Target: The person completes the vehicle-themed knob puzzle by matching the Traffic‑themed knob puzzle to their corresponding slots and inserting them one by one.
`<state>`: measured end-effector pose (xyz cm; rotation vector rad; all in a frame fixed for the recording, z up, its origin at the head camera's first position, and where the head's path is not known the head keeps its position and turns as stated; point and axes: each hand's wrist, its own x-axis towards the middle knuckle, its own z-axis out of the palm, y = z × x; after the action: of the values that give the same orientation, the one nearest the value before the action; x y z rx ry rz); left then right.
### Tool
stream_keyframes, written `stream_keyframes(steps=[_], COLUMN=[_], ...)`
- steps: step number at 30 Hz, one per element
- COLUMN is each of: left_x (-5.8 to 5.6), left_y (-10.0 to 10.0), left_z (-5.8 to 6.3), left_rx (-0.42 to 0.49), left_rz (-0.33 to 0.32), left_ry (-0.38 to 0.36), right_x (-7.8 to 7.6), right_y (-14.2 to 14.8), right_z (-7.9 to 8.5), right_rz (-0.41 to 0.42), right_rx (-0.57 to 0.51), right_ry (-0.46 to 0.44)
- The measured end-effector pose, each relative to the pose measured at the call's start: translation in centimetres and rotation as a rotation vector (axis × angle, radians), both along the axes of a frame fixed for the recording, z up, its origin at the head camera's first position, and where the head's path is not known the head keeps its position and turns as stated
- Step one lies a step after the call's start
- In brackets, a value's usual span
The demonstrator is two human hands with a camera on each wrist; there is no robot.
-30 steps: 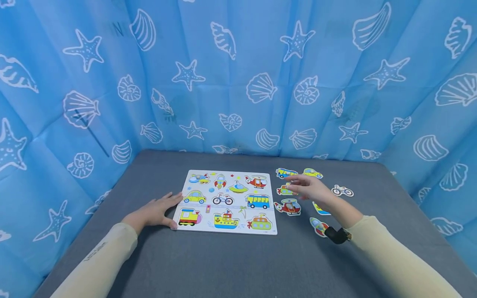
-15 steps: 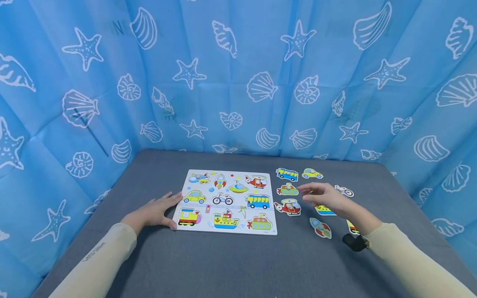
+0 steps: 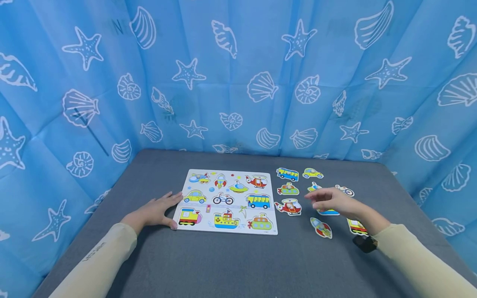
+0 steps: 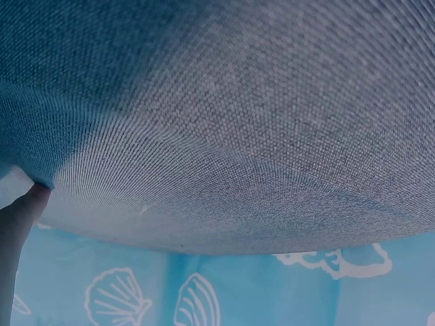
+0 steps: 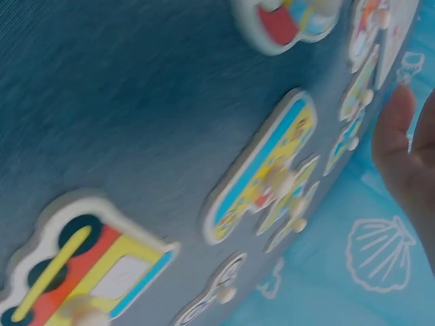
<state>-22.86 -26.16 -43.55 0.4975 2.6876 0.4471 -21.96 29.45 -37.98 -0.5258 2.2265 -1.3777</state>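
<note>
My left hand (image 3: 156,210) rests at the left edge of a white puzzle board (image 3: 231,225) printed with vehicles, fingers spread. In the left wrist view only part of that hand (image 4: 19,221) shows, by the board's corner (image 4: 13,185). Loosely bent and holding nothing, my right hand (image 3: 333,200) hovers over the loose knobbed pieces right of the board. It partly covers the ship piece (image 3: 329,212) and is close to the flying saucer piece (image 3: 314,187). The helicopter piece (image 3: 288,207) lies left of its fingertips. Thumb and finger stand apart on this hand (image 5: 408,139) in the right wrist view.
Other pieces lie about: bus (image 3: 287,174), car (image 3: 312,173), submarine (image 3: 288,189), bicycle (image 3: 344,190), rocket (image 3: 321,228) and train (image 3: 357,227). A blue shell-patterned curtain (image 3: 238,82) hangs behind the grey cloth-covered table (image 3: 223,265).
My right hand has drawn back to the right from above the submarine piece, uncovering the submarine, car, saucer and train pieces. The left hand and the board have stayed put.
</note>
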Motion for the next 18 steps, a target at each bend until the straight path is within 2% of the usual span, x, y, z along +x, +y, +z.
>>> stream_keyframes(steps=[8,18], left_x=[0.0,0.1], left_y=[0.1,0.1], left_z=[0.1,0.2], left_rx=[-0.002,0.017], left_rz=[0.014,0.001], left_ry=[-0.011,-0.015], right_x=[-0.3,-1.1], right_y=[2.2,3.7], right_z=[-1.0,-2.3], right_rz=[0.145,0.315], right_rx=[0.004,0.004], right_ry=[-0.074,-0.052])
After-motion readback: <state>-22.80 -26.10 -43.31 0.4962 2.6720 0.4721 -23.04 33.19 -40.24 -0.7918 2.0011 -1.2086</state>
